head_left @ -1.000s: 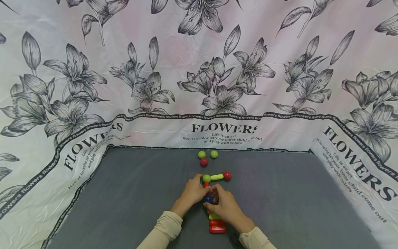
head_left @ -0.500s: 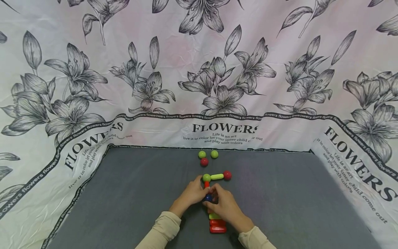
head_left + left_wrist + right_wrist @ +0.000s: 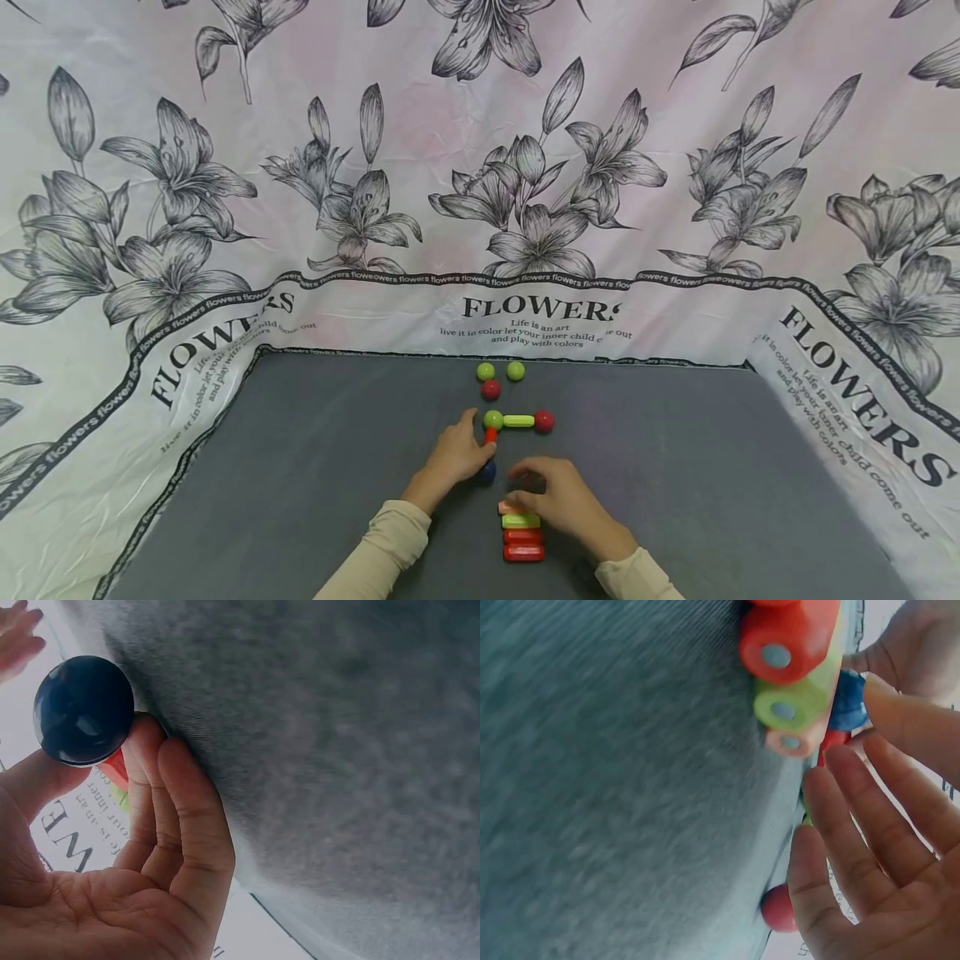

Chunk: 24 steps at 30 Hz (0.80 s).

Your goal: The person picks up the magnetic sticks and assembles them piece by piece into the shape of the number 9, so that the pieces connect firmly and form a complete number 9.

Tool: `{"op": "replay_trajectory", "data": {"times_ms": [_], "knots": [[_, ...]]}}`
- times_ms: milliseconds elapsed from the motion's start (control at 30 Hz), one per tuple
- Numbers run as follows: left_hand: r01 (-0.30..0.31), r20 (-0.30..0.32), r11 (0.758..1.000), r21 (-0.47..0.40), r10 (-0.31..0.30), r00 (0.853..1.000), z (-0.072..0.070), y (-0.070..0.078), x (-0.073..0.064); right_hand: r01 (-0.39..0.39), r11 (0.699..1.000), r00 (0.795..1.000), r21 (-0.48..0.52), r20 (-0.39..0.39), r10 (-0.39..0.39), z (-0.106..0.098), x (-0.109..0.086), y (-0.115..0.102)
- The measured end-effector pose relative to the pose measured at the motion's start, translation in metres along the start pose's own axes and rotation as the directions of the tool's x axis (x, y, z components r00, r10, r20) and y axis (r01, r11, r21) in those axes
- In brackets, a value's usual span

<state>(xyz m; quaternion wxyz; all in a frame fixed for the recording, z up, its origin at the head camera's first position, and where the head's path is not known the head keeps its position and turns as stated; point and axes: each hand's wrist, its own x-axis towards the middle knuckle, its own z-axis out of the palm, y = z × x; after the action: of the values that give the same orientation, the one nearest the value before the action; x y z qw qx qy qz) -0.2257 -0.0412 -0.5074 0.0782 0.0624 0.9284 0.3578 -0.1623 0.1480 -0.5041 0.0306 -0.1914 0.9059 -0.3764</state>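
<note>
My left hand (image 3: 452, 457) pinches the red rod (image 3: 491, 435) between thumb and fingers. A dark blue ball (image 3: 84, 710) sits on the rod's near end, right at the fingertips. The rod's far end meets a green ball (image 3: 492, 420), from which a yellow-green rod (image 3: 518, 421) runs right to a red ball (image 3: 543, 421). My right hand (image 3: 564, 497) holds nothing, its fingers loosely bent beside the near row of rods. That row has a peach rod (image 3: 791, 741), a yellow-green rod (image 3: 795, 701) and red rods (image 3: 523, 552); silvery discs show in their ends.
Two loose green balls (image 3: 516, 372) and another red ball (image 3: 491, 390) lie near the back of the grey tabletop (image 3: 675, 467). A white cloth (image 3: 540, 321) printed with flowers hangs behind and along the sides.
My right hand has let go of the blue ball and drawn back to the right. The joined balls and rods have shifted slightly left and away in my left hand.
</note>
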Motion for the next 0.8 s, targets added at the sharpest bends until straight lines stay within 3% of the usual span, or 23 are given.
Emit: {"op": "replay_trajectory", "data": {"times_ms": [200,467,800], "knots": [[0.031,-0.011,0.999,0.007,-0.031,0.999,-0.0001,-0.0012,0.0011,-0.008,1.0,0.998,0.011,0.062,0.007,-0.0025,-0.0061,0.0064],[0.062,-0.053,0.997,0.041,-0.06,0.997,0.0012,-0.0019,0.0047,0.012,1.0,0.999,-0.003,0.051,-0.012,0.0003,-0.0086,0.0089],[0.043,-0.011,0.998,0.041,-0.043,0.999,-0.0029,-0.0001,-0.0011,0.026,1.0,0.999,-0.015,0.039,-0.026,-0.0021,-0.0099,0.0092]]}}
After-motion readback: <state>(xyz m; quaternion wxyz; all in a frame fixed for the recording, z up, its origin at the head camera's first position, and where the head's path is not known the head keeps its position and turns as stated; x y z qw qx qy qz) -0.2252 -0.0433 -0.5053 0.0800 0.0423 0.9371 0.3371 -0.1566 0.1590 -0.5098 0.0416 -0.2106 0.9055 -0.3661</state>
